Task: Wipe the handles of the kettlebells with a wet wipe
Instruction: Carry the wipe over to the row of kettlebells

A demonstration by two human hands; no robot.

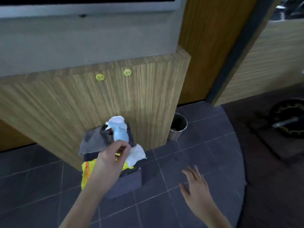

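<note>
Head view, looking down at a tiled floor (189, 162) beside a wood-panelled wall (98, 99).

Left hand (115, 155): lower centre of frame, fingers curled, apparently pinching the white wet wipe (136, 154) at one edge. The pinch point is partly hidden by the fingers, so the grip is judged, not confirmed. The wipe hangs just right of the hand, over a full waste bin (125, 181).

Right hand (195, 183): lower right of frame, fingers spread and straight, holding nothing, held above the floor and well apart from the bin.

Bin contents: a yellow bag (87, 170) at the near left edge, grey crumpled material (93, 140) and a pale blue-white item (120, 130) on top. A metal cylinder (178, 125) stands on the floor at the corner of the wall.

No kettlebells can be identified with certainty. A dark round object (289, 117) at the right edge is too blurred to name.

Handling assessment: the wipe is light, limp and damp. It will drape and cling, and may tear if dragged hard. A fingertip pinch on one corner or edge suffices. Position over the bin suggests disposal, so the wiping is probably complete.

Risk: the bin is overfilled, and a released wipe could slide off onto the floor.
</note>
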